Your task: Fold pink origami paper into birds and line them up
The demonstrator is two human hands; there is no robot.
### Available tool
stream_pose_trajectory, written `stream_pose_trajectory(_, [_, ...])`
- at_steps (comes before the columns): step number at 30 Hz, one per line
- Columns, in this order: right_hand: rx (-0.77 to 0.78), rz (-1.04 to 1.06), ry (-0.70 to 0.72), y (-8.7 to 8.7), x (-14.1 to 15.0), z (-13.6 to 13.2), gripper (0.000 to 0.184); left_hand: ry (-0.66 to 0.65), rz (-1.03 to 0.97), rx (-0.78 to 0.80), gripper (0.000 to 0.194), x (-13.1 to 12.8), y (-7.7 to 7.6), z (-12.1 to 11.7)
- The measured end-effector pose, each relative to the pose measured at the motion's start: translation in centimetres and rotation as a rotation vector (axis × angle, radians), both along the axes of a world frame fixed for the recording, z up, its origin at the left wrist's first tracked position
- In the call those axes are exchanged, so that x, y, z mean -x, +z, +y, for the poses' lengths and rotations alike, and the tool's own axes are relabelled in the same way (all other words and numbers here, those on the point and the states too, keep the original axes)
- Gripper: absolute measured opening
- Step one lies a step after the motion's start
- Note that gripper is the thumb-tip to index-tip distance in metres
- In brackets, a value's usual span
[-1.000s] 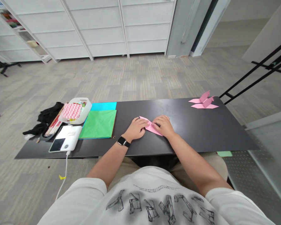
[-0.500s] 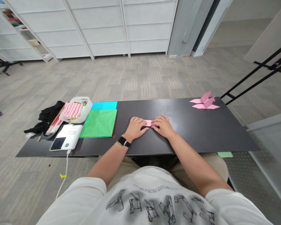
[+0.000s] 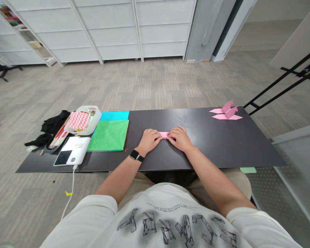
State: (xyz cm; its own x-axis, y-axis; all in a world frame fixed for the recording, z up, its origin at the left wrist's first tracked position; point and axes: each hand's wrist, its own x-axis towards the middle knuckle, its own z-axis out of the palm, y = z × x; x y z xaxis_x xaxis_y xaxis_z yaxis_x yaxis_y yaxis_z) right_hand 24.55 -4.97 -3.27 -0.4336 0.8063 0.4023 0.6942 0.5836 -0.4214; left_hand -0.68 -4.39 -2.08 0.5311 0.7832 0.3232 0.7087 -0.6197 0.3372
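One narrow, folded strip of pink paper (image 3: 164, 135) lies level at the centre of the head view, on the dark grey, matt bench (image 3: 222, 144). At its left end the left hand (image 3: 150, 140) appears to pinch it between thumb and fingertips; at its right end the right hand (image 3: 180, 138) does likewise, fingers curled over the top. How firmly they grip, I cannot tell.

A second ago the paper lay aslant, its pointed ends showing; now only a short, straight band shows between the hands. Half a second ago the left thumb sat lower, off the band; now it has closed in against the near edge. I judge that a fold has been turned over and is being lined up or creased, so the folding is partway along.

Two pink folded-paper figures with raised, wing-like parts (image 3: 231, 112) stand at the right of the frame, and a green square paper sheet (image 3: 110, 136) lies left of centre.
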Motion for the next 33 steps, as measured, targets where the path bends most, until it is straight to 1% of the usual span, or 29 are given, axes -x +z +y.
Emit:
stream_pose_trajectory(9, [0.000,-0.040,-0.056,0.88,0.34,-0.29,0.016,0.000,-0.016,0.024,0.017,-0.11,0.44,-0.13])
stream_pose_trajectory(15, [0.008,-0.063,-0.083,0.84,0.54,-0.01,0.018,-0.010,-0.021,0.037,0.019,-0.04,0.35,0.03])
stream_pose_trajectory(23, [0.005,-0.101,-0.075,0.64,0.53,0.27,0.017,-0.023,-0.012,0.043,0.020,0.12,0.47,-0.05])
stream_pose_trajectory(26, [0.001,-0.112,-0.091,0.55,0.59,0.26,0.014,-0.050,0.003,0.030,0.022,0.15,0.49,-0.03])
stream_pose_trajectory(29, [0.001,-0.120,-0.100,0.40,0.59,0.24,0.010,-0.098,0.012,0.024,0.027,0.18,0.46,0.07])
stream_pose_trajectory(33, [0.001,-0.120,-0.094,0.04,0.51,0.29,0.011,-0.141,0.006,0.028,0.033,0.21,0.16,0.13])
